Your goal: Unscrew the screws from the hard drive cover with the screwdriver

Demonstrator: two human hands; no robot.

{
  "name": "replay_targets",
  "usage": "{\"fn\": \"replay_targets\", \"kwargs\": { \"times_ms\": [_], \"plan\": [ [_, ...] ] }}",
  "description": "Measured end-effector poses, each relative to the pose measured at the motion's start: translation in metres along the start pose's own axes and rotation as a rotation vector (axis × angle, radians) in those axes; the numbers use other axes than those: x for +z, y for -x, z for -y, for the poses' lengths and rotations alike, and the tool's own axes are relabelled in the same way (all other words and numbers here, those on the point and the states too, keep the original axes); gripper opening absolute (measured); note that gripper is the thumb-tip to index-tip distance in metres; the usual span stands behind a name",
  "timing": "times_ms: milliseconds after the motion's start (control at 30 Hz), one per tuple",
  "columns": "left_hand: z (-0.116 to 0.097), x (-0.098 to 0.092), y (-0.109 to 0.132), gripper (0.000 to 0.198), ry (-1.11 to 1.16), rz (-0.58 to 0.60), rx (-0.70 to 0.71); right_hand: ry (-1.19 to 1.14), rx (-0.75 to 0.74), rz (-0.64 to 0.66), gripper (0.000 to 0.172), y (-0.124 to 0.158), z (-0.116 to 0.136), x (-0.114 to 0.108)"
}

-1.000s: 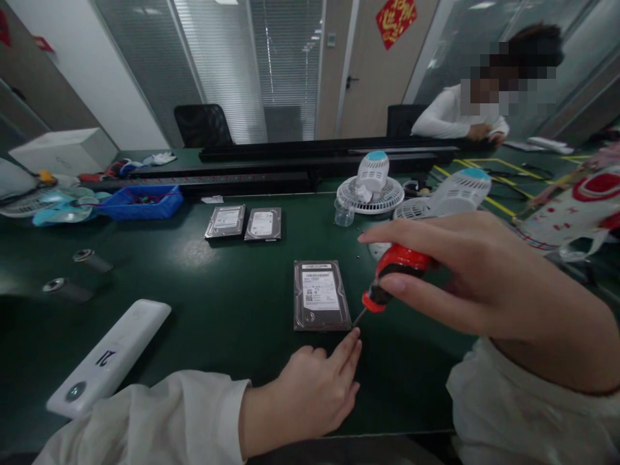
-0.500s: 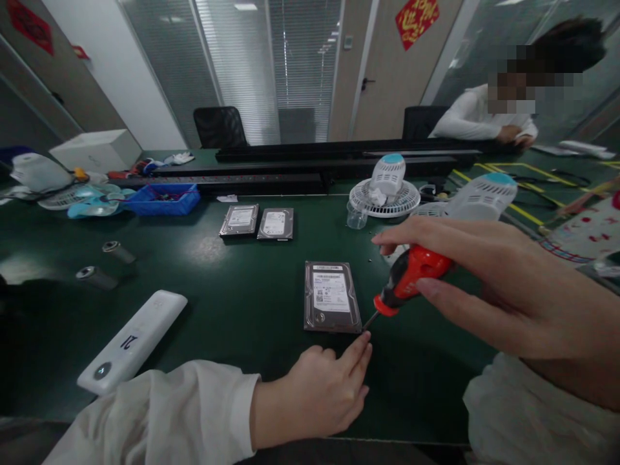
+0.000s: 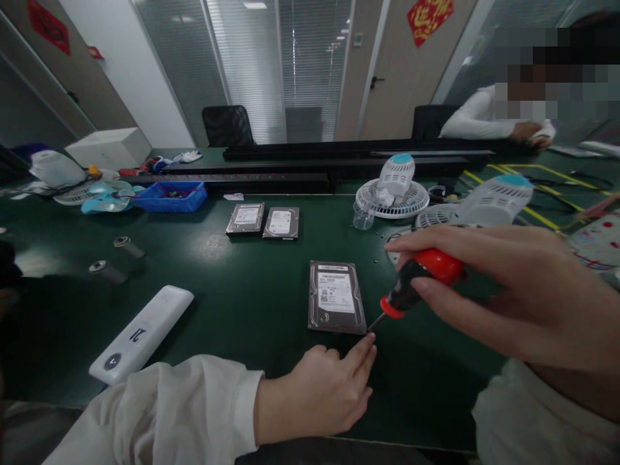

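On the table, a hard disk drive [image 3: 338, 321] lies with its label side up. My right hand [image 3: 513, 290] grips the red and black handle of a screwdriver [image 3: 404, 290] between thumb and fingers. The screwdriver leans, its thin shaft reaching down to the drive's near right corner. At that corner, the outstretched fingertips of my left hand [image 3: 329, 387] touch or nearly touch the tip. My left thumb stays apart from those fingers, while its other fingers curl. Any screw under the tip is hidden. Two more hard drives [image 3: 246, 218] [image 3: 281, 223] lie farther back.
A white oblong device [image 3: 143, 339] and two metal cylinders [image 3: 107, 271] lie at left. Behind are a blue bin [image 3: 172, 197] and black bars [image 3: 281, 181]. White fan parts [image 3: 392, 199] and a clear cup [image 3: 363, 216] stand right. A person [image 3: 477, 116] sits across the table.
The screwdriver's handle has turned in my right hand, its tip staying at the drive's corner. My left hand keeps its place there. The whole view has shifted slightly.
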State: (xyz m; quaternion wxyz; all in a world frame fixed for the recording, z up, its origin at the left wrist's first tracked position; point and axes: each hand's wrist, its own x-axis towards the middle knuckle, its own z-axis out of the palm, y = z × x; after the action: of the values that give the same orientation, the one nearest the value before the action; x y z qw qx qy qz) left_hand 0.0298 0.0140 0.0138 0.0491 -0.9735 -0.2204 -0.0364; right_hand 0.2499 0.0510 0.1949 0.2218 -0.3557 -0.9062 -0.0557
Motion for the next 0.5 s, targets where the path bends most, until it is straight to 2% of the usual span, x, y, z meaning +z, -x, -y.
{"fn": "replay_targets", "kwargs": {
  "times_ms": [100, 200, 367, 433, 500],
  "plan": [
    [0.0003, -0.0005, 0.0001, 0.065, 0.004, -0.001, 0.002, 0.129, 0.057, -0.058, 0.023, 0.0001, -0.0009, 0.0033],
    [0.0002, -0.0006, 0.0006, 0.064, 0.002, -0.012, -0.006, 0.118, 0.068, -0.008, 0.036, 0.0004, -0.0027, 0.0017],
    [-0.0003, 0.0006, 0.0012, 0.063, -0.002, -0.039, -0.003, -0.071, 0.009, 0.047, 0.026, -0.0013, 0.0013, -0.0036],
    [-0.0004, 0.0007, 0.0012, 0.062, -0.001, -0.047, -0.003, -0.042, 0.018, 0.017, 0.020, -0.0011, 0.0023, -0.0013],
    [-0.0004, 0.0004, 0.0011, 0.062, -0.002, -0.052, -0.004, 0.036, 0.047, -0.002, 0.022, -0.0001, 0.0017, 0.0016]
  ]
}}
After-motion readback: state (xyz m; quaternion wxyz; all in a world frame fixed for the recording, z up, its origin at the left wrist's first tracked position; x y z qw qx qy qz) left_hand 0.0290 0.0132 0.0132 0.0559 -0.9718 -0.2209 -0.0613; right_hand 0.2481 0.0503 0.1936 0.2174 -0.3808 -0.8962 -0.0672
